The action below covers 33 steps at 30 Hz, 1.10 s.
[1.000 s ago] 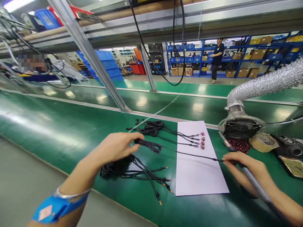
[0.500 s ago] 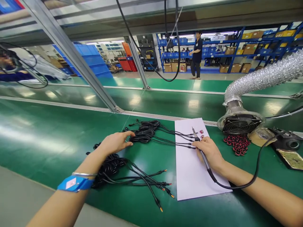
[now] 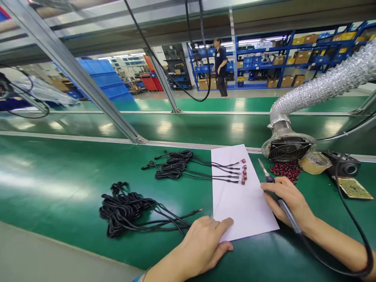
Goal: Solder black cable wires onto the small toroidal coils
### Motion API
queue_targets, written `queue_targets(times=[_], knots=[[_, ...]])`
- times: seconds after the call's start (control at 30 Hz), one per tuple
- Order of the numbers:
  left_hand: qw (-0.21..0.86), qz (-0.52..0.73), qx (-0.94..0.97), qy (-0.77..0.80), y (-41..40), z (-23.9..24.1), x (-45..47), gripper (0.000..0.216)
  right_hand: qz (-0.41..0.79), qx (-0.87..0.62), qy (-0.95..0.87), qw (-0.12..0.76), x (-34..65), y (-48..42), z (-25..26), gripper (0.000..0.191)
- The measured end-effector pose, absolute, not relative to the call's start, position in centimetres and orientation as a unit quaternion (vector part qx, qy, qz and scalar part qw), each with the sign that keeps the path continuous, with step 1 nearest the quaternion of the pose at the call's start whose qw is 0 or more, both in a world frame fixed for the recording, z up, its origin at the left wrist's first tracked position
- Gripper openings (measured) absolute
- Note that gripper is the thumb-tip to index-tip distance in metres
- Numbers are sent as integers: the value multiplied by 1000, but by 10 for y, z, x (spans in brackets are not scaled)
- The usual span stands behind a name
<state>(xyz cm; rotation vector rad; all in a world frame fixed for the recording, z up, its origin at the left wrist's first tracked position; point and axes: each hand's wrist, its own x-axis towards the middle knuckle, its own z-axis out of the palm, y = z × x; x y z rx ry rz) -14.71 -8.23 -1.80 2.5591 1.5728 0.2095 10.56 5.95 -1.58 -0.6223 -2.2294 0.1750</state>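
My right hand [image 3: 289,199] grips a soldering iron [image 3: 289,217] like a pen. Its bare tip points up and away, just right of a white sheet of paper [image 3: 243,207]. At the sheet's near left corner lies my left hand [image 3: 208,239], palm down, index finger stretched over the paper and thumb apart. Coiled black cables [image 3: 173,169] lie beyond, their thin leads running onto the sheet. Several small reddish-brown components [image 3: 244,172] sit at the lead ends. Another heap of black cables [image 3: 125,211] rests on the left; my left hand hides some of its ends.
A fume extractor fan [image 3: 289,150] with a silver duct [image 3: 320,82] stands at the right rear. Near it are a pile of small red-and-black parts [image 3: 286,170], a tape roll [image 3: 315,162] and a soldering iron stand with yellowish sponge [image 3: 354,187]. A person [image 3: 221,66] is beyond the bench.
My left hand has left the coiled cables and come right and nearer, onto the paper's corner. My right hand has drawn the soldering iron rightward off the leads. The person behind has moved left.
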Motion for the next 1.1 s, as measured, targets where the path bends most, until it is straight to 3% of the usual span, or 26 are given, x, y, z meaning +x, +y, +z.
queue_targets(times=[0.2, 0.37, 0.6, 0.8, 1.1], knots=[[7, 130, 855, 502, -89, -29, -176, 35, 89, -384, -805, 443, 172, 53, -19, 20], [54, 149, 828, 537, -91, -12, -177, 33, 168, -482, -740, 439, 208, 53, -46, 19], [244, 192, 744, 591, 13, 18, -77, 39, 159, -511, -736, 416, 204, 75, -59, 26], [246, 193, 690, 652, 106, -3, -21, 38, 145, -507, -751, 397, 193, 88, -64, 24], [272, 199, 706, 623, 95, -15, 2, 40, 151, -492, -774, 370, 183, 98, -69, 30]])
